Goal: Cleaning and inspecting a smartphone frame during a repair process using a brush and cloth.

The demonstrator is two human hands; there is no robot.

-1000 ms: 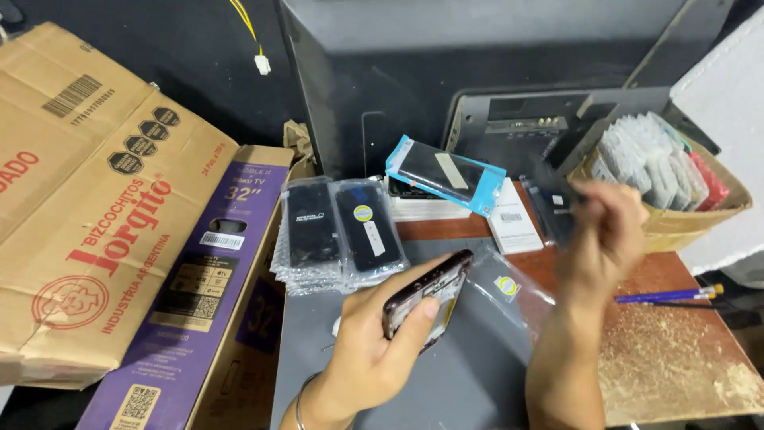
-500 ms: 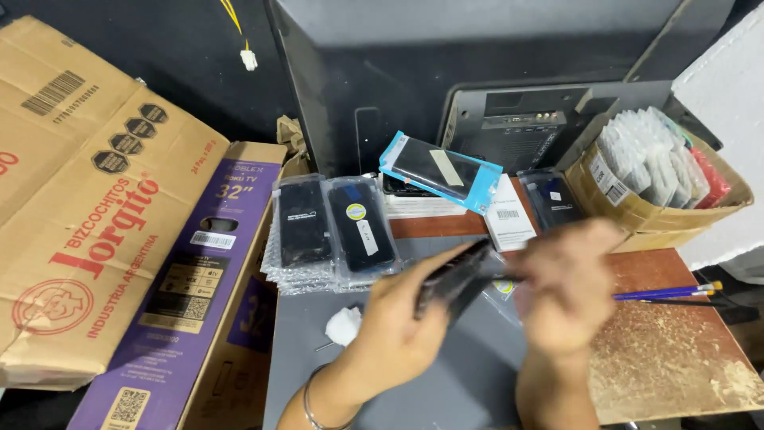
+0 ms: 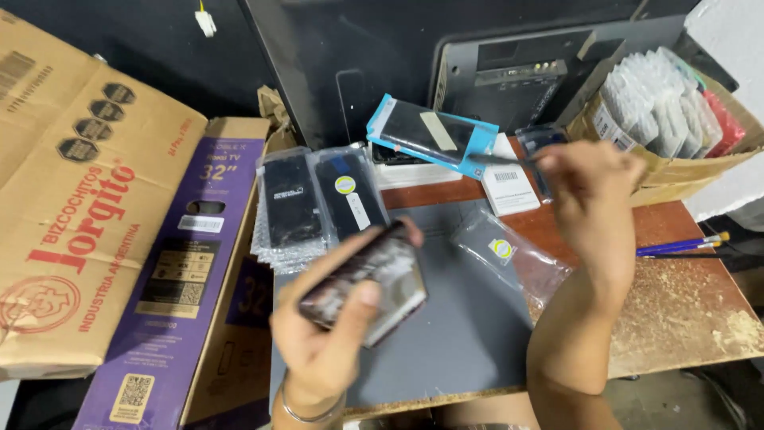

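My left hand (image 3: 330,342) grips a dark smartphone (image 3: 362,271) with a cracked-looking glossy face, held tilted above a grey work mat (image 3: 461,334). My right hand (image 3: 593,199) is raised to the right of the phone, fingers pinched on a thin dark tool (image 3: 497,159) that points left; motion blur hides its exact kind. A clear plastic bag (image 3: 509,255) with a round sticker lies on the mat between the two hands.
Bagged black phone screens (image 3: 318,199) lie at the mat's back left. A blue-edged screen package (image 3: 430,135) leans behind. A cardboard box of packets (image 3: 668,119) stands at the right. Brushes (image 3: 684,245) lie on the worn wooden table (image 3: 692,318). Large cartons (image 3: 79,207) fill the left.
My right hand has lifted away from the phone and moved up to the right with the thin tool. My left hand keeps the phone, now tilted more toward me.
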